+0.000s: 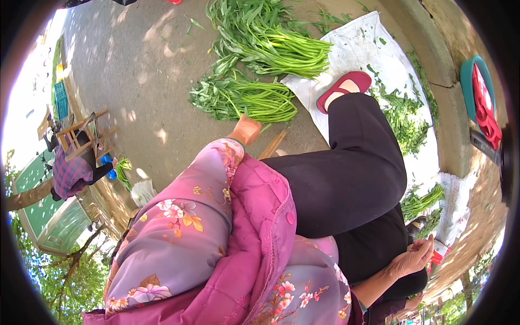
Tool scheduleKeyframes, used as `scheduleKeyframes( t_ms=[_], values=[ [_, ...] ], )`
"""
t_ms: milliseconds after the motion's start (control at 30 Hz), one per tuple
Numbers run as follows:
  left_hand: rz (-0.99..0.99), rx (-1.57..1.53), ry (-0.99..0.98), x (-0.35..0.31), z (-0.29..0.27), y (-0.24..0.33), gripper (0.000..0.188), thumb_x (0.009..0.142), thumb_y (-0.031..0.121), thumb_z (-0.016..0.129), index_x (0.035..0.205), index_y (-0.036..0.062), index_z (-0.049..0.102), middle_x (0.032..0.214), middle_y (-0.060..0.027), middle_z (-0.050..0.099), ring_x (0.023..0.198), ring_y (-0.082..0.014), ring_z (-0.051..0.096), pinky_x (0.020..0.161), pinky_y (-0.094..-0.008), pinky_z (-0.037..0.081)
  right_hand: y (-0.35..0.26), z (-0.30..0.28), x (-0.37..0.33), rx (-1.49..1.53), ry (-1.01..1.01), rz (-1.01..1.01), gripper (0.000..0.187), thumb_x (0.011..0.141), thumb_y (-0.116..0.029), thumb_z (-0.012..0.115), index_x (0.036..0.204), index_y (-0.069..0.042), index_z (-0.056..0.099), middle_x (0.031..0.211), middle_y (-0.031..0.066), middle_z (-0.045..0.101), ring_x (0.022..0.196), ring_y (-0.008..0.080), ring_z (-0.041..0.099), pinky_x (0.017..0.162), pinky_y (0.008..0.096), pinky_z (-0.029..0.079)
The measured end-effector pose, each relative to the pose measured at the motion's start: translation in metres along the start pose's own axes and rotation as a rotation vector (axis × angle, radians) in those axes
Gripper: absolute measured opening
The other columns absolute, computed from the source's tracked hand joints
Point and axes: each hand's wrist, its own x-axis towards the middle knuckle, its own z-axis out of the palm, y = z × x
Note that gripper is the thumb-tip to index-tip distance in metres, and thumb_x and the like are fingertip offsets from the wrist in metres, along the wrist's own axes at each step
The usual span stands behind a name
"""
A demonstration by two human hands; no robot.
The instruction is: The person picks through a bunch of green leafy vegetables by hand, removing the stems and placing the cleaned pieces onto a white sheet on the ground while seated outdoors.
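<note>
My left hand (247, 130), at the end of a floral sleeve, is at the near edge of a bundle of water spinach (260, 102). Its fingers look closed on the edge of the greens, though their tips are partly hidden. Behind lies a larger heap of water spinach (287, 51), its stems pointing right. At the lower right, beside my dark trousers, my right hand (414, 257) has its fingers curled together; whatever they may hold does not show. A red and white item (440, 252) appears just past its fingertips.
A white sheet (374, 32) under my red shoe (344, 89) carries loose leaves (403, 122). Beyond the curb is a teal basin (468, 81) with red cloth. More greens (422, 201) lie right. At left are a wooden stool (81, 135) and another person (73, 170).
</note>
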Motion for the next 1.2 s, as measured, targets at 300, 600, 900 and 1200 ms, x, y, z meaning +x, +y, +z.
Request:
scheduleKeyframes(
  t_ms=[300, 600, 900, 1200],
  values=[
    [-0.497, -0.442, 0.077, -0.054, 0.029, -0.016, 0.036, 0.095, 0.037, 0.033, 0.108, 0.0091, 0.052, 0.092, -0.0161, 0.066, 0.09, -0.0345, 0.063, 0.085, -0.0465, 0.043, 0.002, 0.002, 0.002, -0.04, -0.025, -0.01, 0.028, 0.093, -0.019, 0.05, 0.111, 0.001, 0.058, 0.067, -0.0048, 0.045, 0.058, 0.0017, 0.037, 0.05, 0.0162, 0.025],
    [-0.385, -0.51, 0.448, 0.003, -0.022, -0.014, 0.046, 0.083, 0.012, 0.053, 0.128, 0.0101, 0.041, 0.124, -0.0114, 0.049, 0.114, -0.0287, 0.048, 0.091, -0.0445, 0.041, -0.003, 0.004, 0.002, -0.012, -0.029, 0.002, 0.025, 0.093, -0.016, 0.051, 0.11, 0.001, 0.058, 0.069, -0.0036, 0.048, 0.06, 0.002, 0.039, 0.051, 0.016, 0.027],
    [-0.412, -0.238, 0.386, 0.04, -0.044, -0.028, 0.065, 0.076, 0.004, 0.058, 0.136, 0.0102, 0.033, 0.139, -0.0084, 0.034, 0.129, -0.0266, 0.032, 0.103, -0.0386, 0.032, -0.008, 0.01, 0.0, -0.042, -0.016, 0.054, 0.026, 0.093, -0.015, 0.05, 0.11, 0.004, 0.055, 0.066, -0.0024, 0.044, 0.063, 0.0057, 0.04, 0.06, 0.0187, 0.033],
    [-0.432, -0.267, 0.205, 0.07, -0.062, -0.033, 0.078, 0.075, 0.0, 0.056, 0.143, 0.0099, 0.018, 0.149, -0.0088, 0.018, 0.137, -0.0267, 0.019, 0.109, -0.0395, 0.024, -0.003, 0.005, 0.001, -0.084, -0.035, 0.065, 0.024, 0.093, -0.014, 0.051, 0.109, 0.003, 0.057, 0.065, -0.0026, 0.044, 0.062, 0.0053, 0.039, 0.06, 0.0189, 0.033]
  ],
)
